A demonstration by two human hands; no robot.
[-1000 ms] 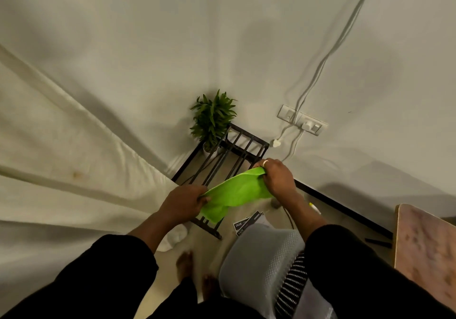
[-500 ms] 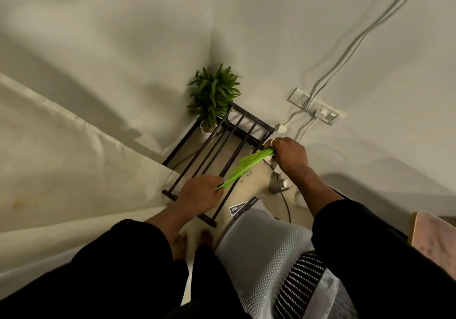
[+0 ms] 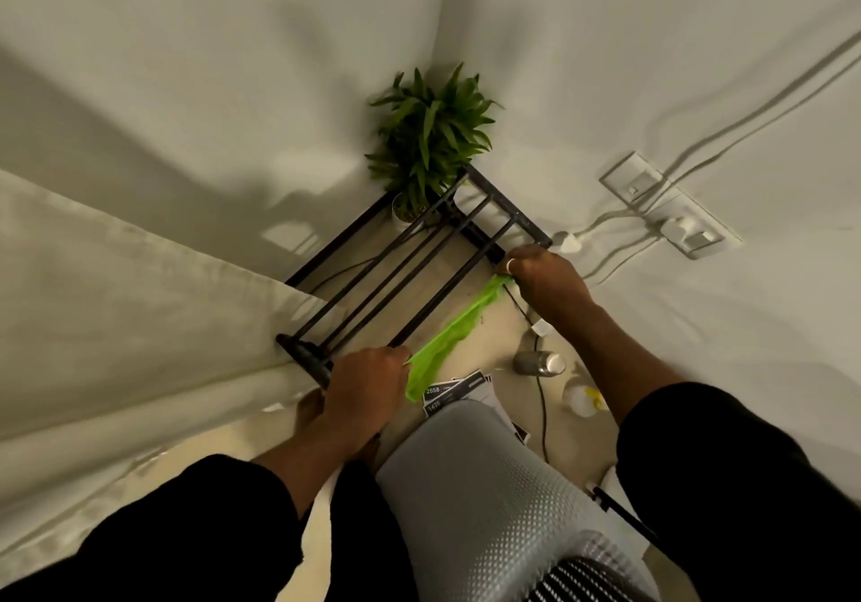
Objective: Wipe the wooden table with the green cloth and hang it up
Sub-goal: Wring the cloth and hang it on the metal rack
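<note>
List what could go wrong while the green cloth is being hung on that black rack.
1. The green cloth, stretched between left hand and right hand, lies beside the black rack's outermost bar, seemingly not yet over it; released now, it might fall.
2. The potted plant touches the rack's far corner; jolting the rack might tip it.

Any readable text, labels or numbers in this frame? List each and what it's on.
"2658": white digits on the upper dark card on the floor, just below the green cloth.
"1426": on the dark card beneath it, tilted; last digits uncertain.
Smaller print on both cards: too blurred to read.
Nothing else legible.
</note>
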